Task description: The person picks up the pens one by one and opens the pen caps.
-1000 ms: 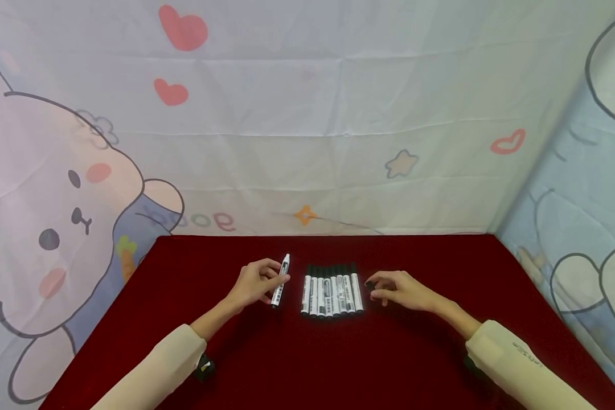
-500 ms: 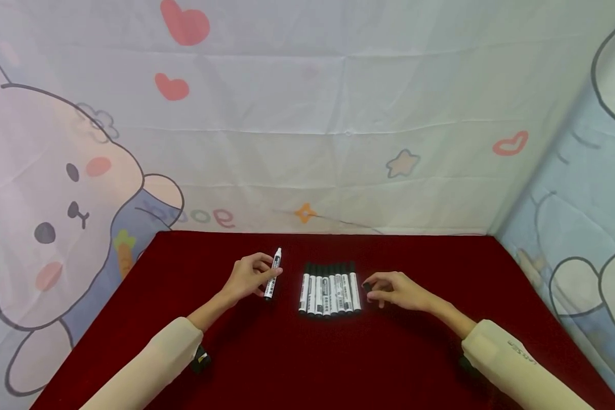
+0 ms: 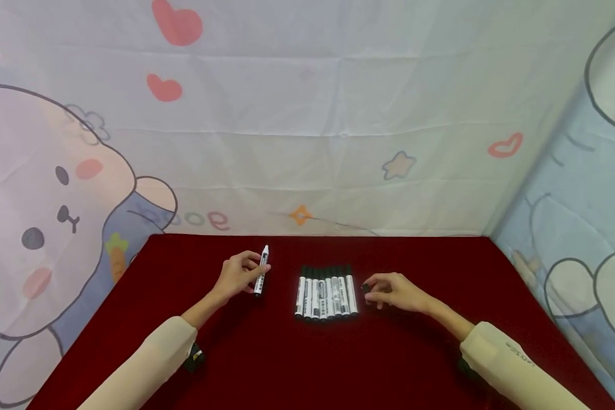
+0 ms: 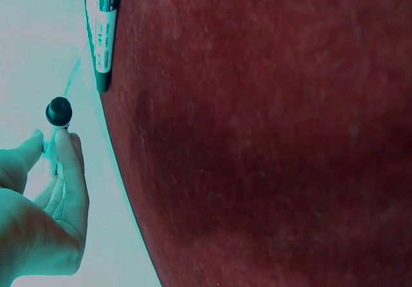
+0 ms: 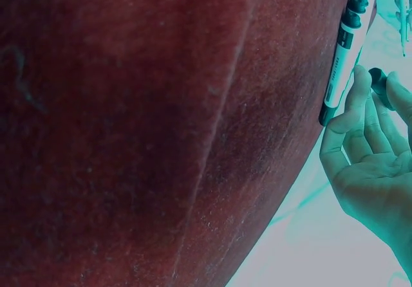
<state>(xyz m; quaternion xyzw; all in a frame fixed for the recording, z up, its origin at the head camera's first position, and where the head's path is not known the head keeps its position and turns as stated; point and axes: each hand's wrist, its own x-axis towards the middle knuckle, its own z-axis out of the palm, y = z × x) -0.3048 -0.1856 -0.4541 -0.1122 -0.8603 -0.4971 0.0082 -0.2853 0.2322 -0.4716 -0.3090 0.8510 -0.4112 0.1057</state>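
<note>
My left hand [image 3: 238,276] pinches a white marker [image 3: 261,273] between thumb and fingers. The marker is uncapped, its pale tip up and away and its black end toward me; in the left wrist view that black end [image 4: 58,111] faces the camera. Between my thumb and fingertips, my right hand [image 3: 397,291] pinches a small black marker cap [image 5: 380,86]. Several capped white markers [image 3: 322,299] lie side by side in a row between my hands, black caps pointing away. My right fingertips are just right of the row, and my left hand is farther off on its left.
A dark red cloth [image 3: 307,364] covers the table. Behind it hangs a pale curtain [image 3: 266,154] with cartoon prints, and another printed curtain [image 3: 584,228] stands along the right side.
My left hand has moved left with the uncapped marker, away from the row. My right hand keeps the cap beside the row, almost still. The head view has shifted slightly.
</note>
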